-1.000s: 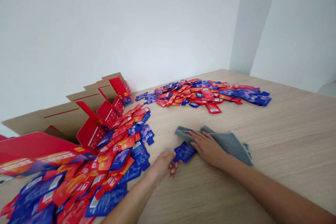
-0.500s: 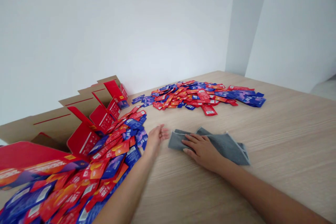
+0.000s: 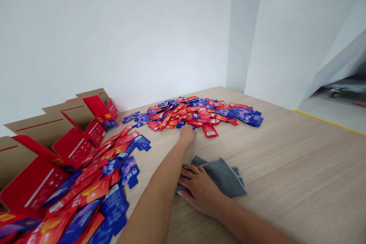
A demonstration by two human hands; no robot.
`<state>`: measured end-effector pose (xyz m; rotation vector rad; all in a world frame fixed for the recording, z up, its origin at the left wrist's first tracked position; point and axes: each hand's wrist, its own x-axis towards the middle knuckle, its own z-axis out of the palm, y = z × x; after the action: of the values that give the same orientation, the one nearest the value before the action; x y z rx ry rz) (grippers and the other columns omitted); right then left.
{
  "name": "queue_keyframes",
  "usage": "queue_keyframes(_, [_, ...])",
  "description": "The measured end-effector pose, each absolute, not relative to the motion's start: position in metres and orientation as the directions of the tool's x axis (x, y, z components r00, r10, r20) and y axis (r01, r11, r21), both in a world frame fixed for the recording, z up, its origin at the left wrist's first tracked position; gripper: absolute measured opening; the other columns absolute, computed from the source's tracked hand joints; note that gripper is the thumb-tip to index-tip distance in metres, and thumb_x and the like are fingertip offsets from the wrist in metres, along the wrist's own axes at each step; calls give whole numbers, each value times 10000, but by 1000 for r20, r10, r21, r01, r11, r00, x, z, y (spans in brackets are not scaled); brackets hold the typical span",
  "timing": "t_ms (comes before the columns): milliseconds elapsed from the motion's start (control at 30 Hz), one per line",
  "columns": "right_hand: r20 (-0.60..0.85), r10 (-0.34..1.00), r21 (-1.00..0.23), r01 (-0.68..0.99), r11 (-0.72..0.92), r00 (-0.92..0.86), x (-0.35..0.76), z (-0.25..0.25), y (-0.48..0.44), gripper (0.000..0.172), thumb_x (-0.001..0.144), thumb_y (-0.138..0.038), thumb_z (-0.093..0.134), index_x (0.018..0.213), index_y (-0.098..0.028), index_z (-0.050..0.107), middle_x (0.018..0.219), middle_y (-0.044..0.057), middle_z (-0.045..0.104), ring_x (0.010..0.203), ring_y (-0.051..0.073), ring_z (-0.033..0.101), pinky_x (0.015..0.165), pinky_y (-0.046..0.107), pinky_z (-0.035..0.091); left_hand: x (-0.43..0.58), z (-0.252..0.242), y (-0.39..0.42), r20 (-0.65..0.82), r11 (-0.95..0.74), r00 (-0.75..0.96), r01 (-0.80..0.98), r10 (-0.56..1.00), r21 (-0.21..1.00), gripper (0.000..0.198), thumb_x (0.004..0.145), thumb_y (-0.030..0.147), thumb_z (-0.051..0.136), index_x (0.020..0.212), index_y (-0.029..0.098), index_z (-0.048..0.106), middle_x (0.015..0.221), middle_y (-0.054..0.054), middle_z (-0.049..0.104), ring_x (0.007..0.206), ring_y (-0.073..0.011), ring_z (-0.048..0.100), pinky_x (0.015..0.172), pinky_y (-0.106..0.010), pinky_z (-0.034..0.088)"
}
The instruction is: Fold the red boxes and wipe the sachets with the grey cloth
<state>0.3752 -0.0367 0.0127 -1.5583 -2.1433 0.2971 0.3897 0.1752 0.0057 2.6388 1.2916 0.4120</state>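
A grey cloth [image 3: 224,177] lies folded on the wooden table [image 3: 286,160]. My right hand [image 3: 200,188] rests on its left part, fingers spread and lying flat. My left hand [image 3: 187,134] is stretched forward to the near edge of a heap of red and blue packets [image 3: 183,112]; its fingers are mostly hidden, so whether they hold a packet cannot be made out. A second pile of red, orange and blue packets [image 3: 94,194] spreads along the left side of the table.
Open red and brown cardboard boxes [image 3: 71,148] stand in a row at the left, beside the packets. A white wall [image 3: 143,38] rises behind the table. At the far right, floor with a yellow line [image 3: 328,122] shows beyond the table edge.
My left hand has reached forward from beside the cloth to the far heap. My right hand stays on the cloth. The view has turned somewhat to the right.
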Motion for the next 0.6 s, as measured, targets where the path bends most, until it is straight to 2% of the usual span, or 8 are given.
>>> queue_keyframes(167, [233, 941, -473, 817, 330, -245, 377, 16, -37, 329, 867, -366, 532, 1191, -319, 568, 1261, -13, 562, 1170, 236, 405, 958, 407, 303, 393, 2, 181, 188, -622, 595, 764, 782, 170, 282, 859, 229, 466, 1047, 49, 576, 1132, -212, 568, 1125, -272, 490, 943, -370, 367])
queue_keyframes(333, [240, 945, -480, 819, 315, -223, 378, 15, -37, 331, 869, -335, 515, 1195, -313, 570, 1314, -14, 521, 1165, 233, 410, 961, 411, 314, 362, 8, 174, 155, -652, 633, 741, 758, 163, 240, 826, 147, 465, 1006, 52, 592, 1083, -203, 590, 1100, -269, 502, 916, -363, 391])
queue_keyframes(467, [269, 941, -480, 818, 317, -206, 376, 11, -36, 365, 831, -253, 516, 1188, -277, 587, 1287, -4, 545, 1122, 235, 437, 972, 395, 331, 311, 16, 160, 146, -608, 591, 755, 793, 247, 224, 798, 100, 464, 983, 104, 591, 1091, -162, 592, 1127, -245, 490, 936, -355, 382])
queue_keyframes(533, [293, 936, -491, 809, 322, -195, 377, 8, -34, 369, 814, -196, 493, 1161, -241, 611, 1237, 18, 580, 1093, 230, 459, 973, 376, 343, 281, 19, 153, 135, -557, 545, 764, 827, 324, 178, 815, 132, 466, 939, 132, 593, 1080, -137, 600, 1122, -233, 498, 937, -350, 386])
queue_keyframes(600, [316, 935, -522, 794, 312, -160, 381, 5, -29, 358, 810, -157, 453, 1114, -206, 635, 1161, 49, 620, 1067, 224, 487, 969, 365, 357, 250, 20, 144, 96, -479, 488, 768, 868, 424, 132, 833, 192, 475, 887, 152, 588, 1003, -110, 630, 1031, -219, 556, 871, -336, 435])
